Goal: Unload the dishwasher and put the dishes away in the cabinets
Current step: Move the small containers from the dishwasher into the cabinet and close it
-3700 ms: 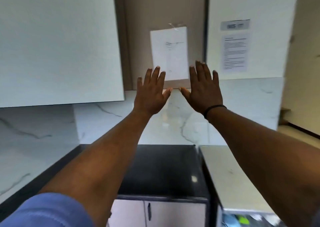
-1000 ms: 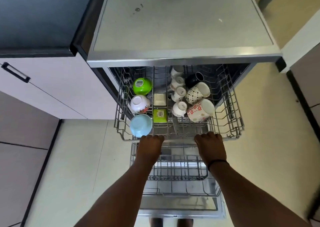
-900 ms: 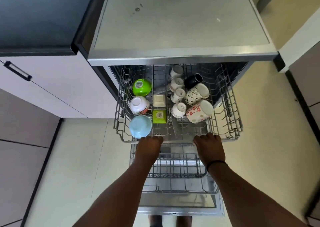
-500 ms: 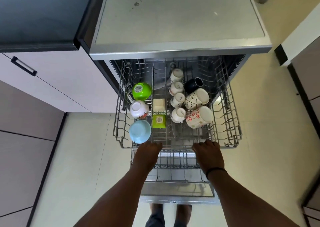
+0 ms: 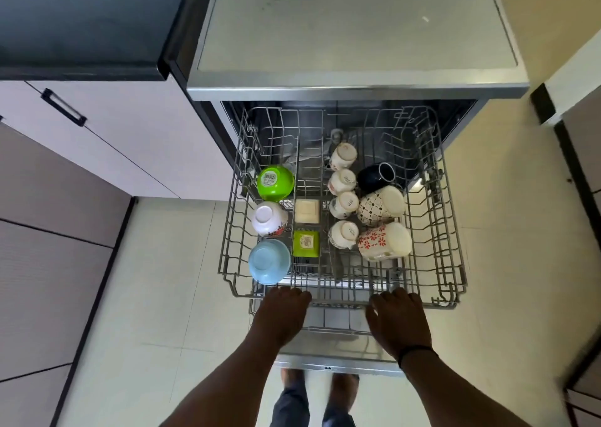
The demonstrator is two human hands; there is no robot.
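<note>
While both hands grip the front rail of the upper rack, the rack stands drawn further out from under the dishwasher's steel top than half a second ago, so more of its back wires now show; that means the load is within reach and, by my judgement, the pulling step is about done and lifting can begin. Left to right: the left hand has its fingers curled over the front wire, just below the light blue bowl; behind that bowl sit a white bowl with a red flower print and a green bowl, all upturned in one column; next comes a green square dish with a cream square dish behind it; then a row of four small white cups on their sides; then a red-flowered mug, a black-dotted mug and a dark blue mug at the back; the right hand, a black band at its wrist, curls over the same front wire. Below, the lower rack and the open door show between the forearms; nothing has yet left the rack, so every dish remains to be put away.
</note>
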